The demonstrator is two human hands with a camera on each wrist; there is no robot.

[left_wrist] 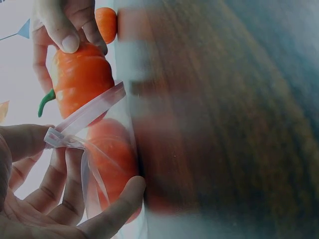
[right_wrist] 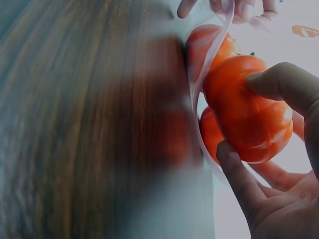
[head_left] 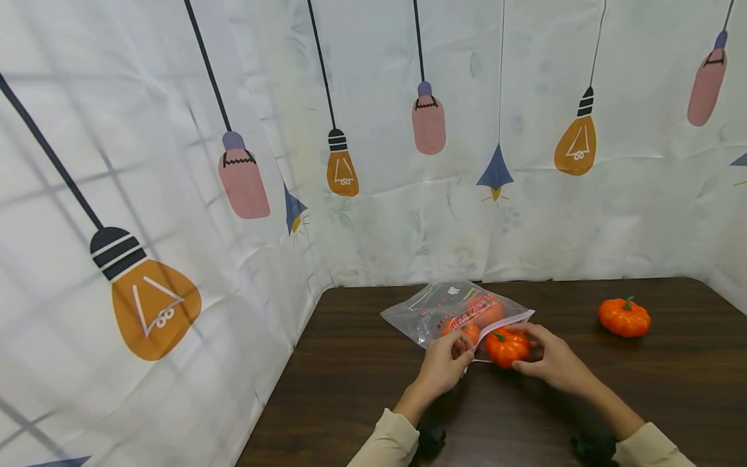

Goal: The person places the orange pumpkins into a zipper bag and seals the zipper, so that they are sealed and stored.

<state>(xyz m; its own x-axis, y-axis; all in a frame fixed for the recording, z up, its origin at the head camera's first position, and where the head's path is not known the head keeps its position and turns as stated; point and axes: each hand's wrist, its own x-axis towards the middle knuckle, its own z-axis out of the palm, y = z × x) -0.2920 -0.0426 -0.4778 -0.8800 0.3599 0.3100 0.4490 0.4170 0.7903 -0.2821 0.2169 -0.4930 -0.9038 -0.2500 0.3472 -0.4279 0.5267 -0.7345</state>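
Observation:
A clear zip bag with red print lies on the table, its mouth towards the right. Inside it are two orange pumpkins, one at the back and one nearer the left hand. My left hand pinches the bag's edge by the slider. With thumb and fingers, my right hand grips a small shiny pumpkin with a green stem at the bag's opening. In the right wrist view this pumpkin overlaps the pink zip strip.
Another orange pumpkin sits at the right of the dark wooden table. Behind and to the left hangs a white curtain printed with lamps. Dark objects lie under both wrists, near the sleeves.

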